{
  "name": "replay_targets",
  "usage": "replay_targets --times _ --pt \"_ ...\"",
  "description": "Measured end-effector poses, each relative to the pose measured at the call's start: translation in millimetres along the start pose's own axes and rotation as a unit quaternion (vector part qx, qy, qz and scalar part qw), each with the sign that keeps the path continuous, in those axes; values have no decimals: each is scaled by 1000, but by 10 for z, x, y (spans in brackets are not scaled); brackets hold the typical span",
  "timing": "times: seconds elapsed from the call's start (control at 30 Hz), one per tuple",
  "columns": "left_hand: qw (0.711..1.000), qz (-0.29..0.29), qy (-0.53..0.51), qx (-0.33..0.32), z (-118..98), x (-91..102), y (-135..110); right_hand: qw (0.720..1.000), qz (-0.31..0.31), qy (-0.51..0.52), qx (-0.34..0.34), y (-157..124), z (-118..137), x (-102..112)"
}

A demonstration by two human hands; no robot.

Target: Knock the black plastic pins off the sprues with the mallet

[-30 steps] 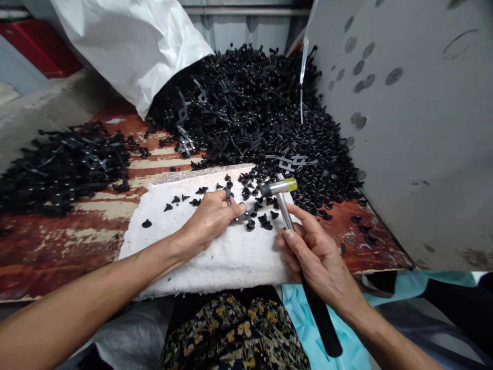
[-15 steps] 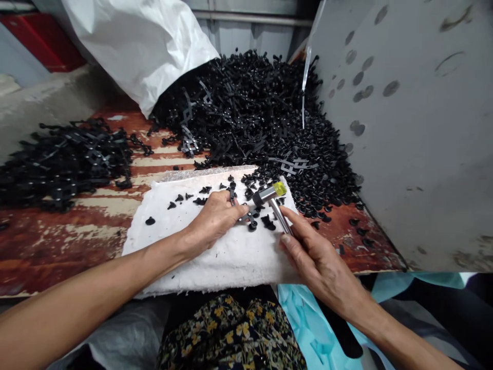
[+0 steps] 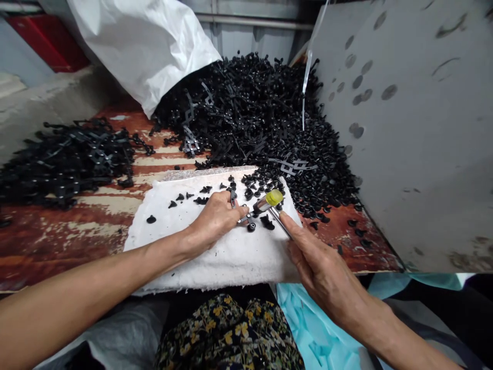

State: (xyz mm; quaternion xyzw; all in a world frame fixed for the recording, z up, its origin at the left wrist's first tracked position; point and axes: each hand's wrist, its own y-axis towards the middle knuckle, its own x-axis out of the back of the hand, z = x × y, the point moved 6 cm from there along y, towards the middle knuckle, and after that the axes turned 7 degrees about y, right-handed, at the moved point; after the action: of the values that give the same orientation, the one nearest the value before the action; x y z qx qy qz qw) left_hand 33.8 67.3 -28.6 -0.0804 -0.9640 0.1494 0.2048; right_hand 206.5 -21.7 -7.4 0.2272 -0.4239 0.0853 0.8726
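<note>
My right hand [image 3: 323, 270] grips a small hammer [image 3: 269, 201] with a metal head and a yellow tip, its forefinger laid along the shaft. The head is down on a black plastic strip piece [image 3: 246, 218] lying on a white cloth pad [image 3: 215, 257]. My left hand [image 3: 213, 218] is closed, pinching that strip piece at its left end and pressing it to the pad. Several small black rivet-like parts [image 3: 192, 198] lie scattered on the pad around both hands.
A big heap of black plastic parts [image 3: 254, 113] spills from a white sack [image 3: 142, 46] behind the pad. A second pile [image 3: 65, 164] lies at left on the worn red tabletop [image 3: 57, 241]. A grey panel [image 3: 416, 128] stands at right.
The hammer head has swung down and left from above the parts onto the piece held by my left hand. My left hand has stayed put.
</note>
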Motion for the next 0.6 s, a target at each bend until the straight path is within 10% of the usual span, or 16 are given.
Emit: replay_targets --times 0.27,0.5,0.6 --pt "1000 -5 9 3 -39 5 -4 999 -12 41 32 27 46 77" --pt "999 10 -21 -41 -40 -2 8 983 -163 35 78 -55 241 347" --pt "999 7 -32 -22 -55 -13 -2 995 -38 -4 87 -5 189 169"
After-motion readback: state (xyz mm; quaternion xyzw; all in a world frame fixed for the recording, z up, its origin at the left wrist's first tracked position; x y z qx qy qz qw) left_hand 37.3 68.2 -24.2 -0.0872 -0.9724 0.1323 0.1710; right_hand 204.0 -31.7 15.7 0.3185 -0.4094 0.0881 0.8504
